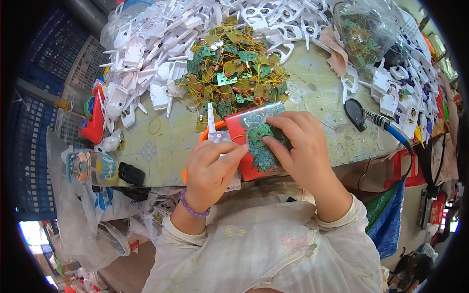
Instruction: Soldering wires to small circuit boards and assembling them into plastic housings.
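Note:
My right hand (300, 141) grips a small green circuit board (260, 133) between thumb and fingers, over a red tray or card (236, 123) with a dark, shiny surface. Thumb and index finger of my left hand (210, 166) are pinched together at the board's left edge, where a thin yellow wire (238, 137) curves beside the fingertips. Partly hidden behind the left hand lie a white plastic housing (211, 119) and an orange rim (202, 135). Just beyond both hands rises a heap of green and brown circuit boards with yellow wires (229, 73).
White plastic housings (132, 53) are piled along the far side and at the right. A soldering iron (386, 124) rests near a black round object (354, 113). At the left stand a red tape dispenser (95, 117), a clear bottle (93, 168) and a black case (131, 174).

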{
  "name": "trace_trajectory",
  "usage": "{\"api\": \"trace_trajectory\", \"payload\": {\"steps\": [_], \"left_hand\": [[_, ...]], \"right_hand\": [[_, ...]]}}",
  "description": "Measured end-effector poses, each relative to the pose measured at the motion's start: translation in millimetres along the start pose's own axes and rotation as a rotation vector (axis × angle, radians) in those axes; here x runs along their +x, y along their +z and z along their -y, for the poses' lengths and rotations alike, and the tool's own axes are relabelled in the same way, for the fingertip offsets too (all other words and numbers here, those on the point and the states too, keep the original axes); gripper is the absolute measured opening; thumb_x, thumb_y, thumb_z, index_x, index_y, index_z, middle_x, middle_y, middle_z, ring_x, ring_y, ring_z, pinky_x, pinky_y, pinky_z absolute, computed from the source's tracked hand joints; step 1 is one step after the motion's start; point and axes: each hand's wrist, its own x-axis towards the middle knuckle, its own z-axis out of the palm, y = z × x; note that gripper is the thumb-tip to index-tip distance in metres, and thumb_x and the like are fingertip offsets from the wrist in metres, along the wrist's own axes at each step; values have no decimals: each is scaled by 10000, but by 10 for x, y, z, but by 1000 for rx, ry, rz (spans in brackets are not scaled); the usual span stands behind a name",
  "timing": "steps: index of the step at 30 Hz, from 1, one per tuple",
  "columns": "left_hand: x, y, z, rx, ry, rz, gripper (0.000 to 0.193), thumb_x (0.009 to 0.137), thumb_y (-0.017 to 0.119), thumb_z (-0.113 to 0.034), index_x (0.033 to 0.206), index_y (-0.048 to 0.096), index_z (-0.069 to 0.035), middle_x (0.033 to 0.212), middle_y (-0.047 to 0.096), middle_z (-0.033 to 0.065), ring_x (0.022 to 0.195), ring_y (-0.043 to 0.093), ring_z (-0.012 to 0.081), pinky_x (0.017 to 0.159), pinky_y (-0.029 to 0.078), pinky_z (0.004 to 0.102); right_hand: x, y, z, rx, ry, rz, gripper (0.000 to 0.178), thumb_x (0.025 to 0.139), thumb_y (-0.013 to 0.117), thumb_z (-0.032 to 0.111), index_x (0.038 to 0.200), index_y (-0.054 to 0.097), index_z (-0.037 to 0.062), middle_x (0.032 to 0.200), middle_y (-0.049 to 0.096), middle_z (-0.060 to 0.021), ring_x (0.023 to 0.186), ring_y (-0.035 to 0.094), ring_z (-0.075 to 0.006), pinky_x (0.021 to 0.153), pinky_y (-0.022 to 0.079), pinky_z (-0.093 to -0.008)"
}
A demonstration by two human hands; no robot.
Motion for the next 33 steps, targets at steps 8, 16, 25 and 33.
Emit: {"api": "trace_trajectory", "payload": {"steps": [8,16,25,33], "left_hand": [[41,10,15,11,67,91,273,677,742,-34,937,675,-86,879,642,5,726,589,200,649,438,344],[54,54,2,86,120,141,286,641,758,-42,909,665,-76,876,608,23,784,597,215,666,452,357],[166,52,-78,118,170,194,235,656,741,-27,866,636,-41,969,630,65,996,611,263,813,508,380],[137,115,-76,33,106,189,182,686,713,16,846,630,-11,963,640,92,973,639,305,810,529,388]], "right_hand": [[-36,58,-102,144,-50,78,229,785,673,86,1011,639,79,952,659,-72,953,586,-255,878,394,-391],[-34,87,-138,189,-84,42,230,771,673,55,997,640,79,917,658,-67,941,592,-250,882,390,-391],[-33,63,-140,114,-144,75,274,775,674,58,1045,637,87,954,639,-83,961,579,-273,893,402,-411],[-70,77,-184,190,-142,8,258,755,675,48,1004,614,72,990,643,-53,980,583,-256,902,401,-401]]}}
